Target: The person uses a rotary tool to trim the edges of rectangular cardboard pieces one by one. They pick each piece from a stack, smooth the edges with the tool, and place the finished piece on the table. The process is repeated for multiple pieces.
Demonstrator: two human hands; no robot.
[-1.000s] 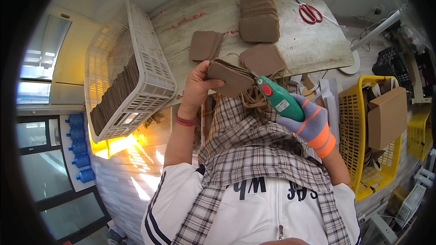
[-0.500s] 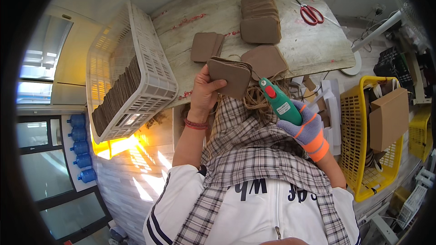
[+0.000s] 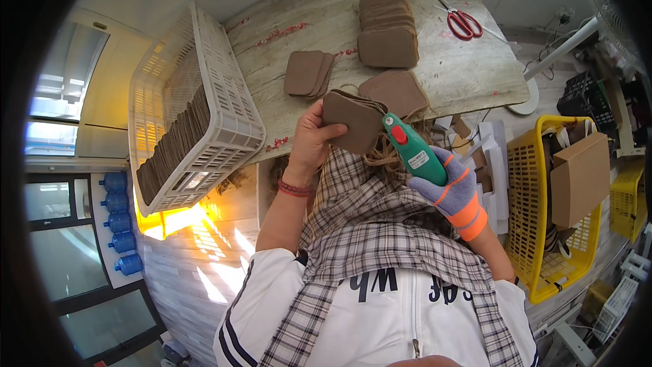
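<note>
While the left hand (image 3: pixel 309 146) pinches a brown cardboard piece (image 3: pixel 353 121) at frame centre, the gloved right hand (image 3: pixel 451 190) wraps a green glue gun (image 3: pixel 412 149), nozzle touching it; gluing seems underway, calling for steady pressure beside 1 white crate (image 3: pixel 231 105).

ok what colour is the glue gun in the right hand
The glue gun is green with a red button, held in the gloved right hand; the head view shows it.

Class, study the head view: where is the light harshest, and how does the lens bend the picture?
Head view: sunlight glares orange-yellow on the floor below the white crate; the table edges curve toward the rim, which is a black vignette; the left hand and the green glue gun are sharp.
</note>
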